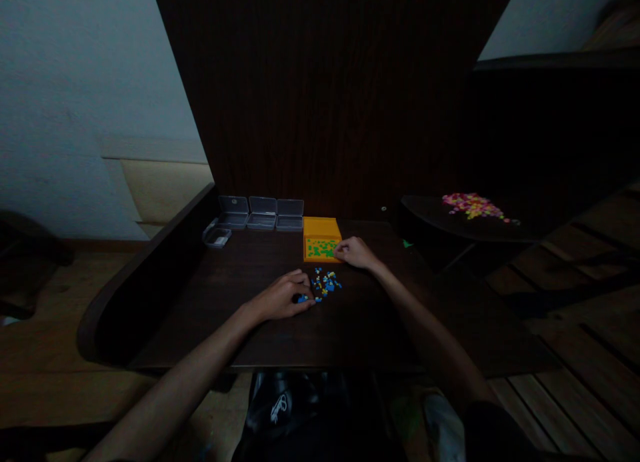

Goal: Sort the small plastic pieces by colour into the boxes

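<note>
On a dark wooden table [260, 329] lies a small heap of blue and yellow pieces [326, 282]. My left hand [283, 297] rests on the table at the heap's left edge, fingers curled and pinched over some blue pieces. Behind the heap stands an orange box [320, 230] holding green pieces [320, 249]. My right hand [354, 253] is at the box's right front corner with its fingers pinched together over the green pieces; what they hold is too small to see.
Three clear plastic cases [261, 213] stand in a row at the table's back, with a small clear tray [218, 237] to their left. A second dark surface on the right carries a pile of pink and yellow pieces [473, 205]. The scene is dim.
</note>
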A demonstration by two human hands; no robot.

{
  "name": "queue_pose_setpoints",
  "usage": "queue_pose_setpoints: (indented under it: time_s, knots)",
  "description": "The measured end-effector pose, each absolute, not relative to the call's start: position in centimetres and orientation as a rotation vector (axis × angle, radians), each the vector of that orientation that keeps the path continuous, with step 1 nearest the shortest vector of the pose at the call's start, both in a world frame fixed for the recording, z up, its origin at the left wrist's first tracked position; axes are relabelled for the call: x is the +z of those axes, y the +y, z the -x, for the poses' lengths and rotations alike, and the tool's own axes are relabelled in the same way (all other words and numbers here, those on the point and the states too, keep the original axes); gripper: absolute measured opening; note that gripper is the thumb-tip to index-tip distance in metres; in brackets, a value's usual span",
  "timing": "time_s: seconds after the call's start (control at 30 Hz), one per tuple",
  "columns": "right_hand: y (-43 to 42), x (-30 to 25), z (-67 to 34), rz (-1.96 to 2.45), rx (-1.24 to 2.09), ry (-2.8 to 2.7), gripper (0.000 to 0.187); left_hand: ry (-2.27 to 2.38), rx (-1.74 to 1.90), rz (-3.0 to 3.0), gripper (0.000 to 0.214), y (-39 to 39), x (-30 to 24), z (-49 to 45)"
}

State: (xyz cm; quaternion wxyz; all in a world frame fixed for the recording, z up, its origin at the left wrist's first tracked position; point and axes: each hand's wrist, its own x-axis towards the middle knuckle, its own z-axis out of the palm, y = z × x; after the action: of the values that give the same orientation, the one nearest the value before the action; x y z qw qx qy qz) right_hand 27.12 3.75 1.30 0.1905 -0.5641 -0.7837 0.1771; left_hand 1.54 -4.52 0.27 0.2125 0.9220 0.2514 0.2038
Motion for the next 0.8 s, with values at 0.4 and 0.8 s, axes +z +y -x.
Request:
queue_pose_setpoints:
  time_s: [0.4, 0.8]
  knots:
    - [3.3, 1.6, -27.9, 1.508, 0.504, -2.210, 0.024, 0.733, 0.548, -2.705, 0.022, -4.7, 0.1, -2.1]
    - [2.8, 1.3, -27.0, 1.584, 0.366, -2.367, 0.026, 0.739, 0.530, -2.668, 0.020, -4.9, 0.5, -2.1]
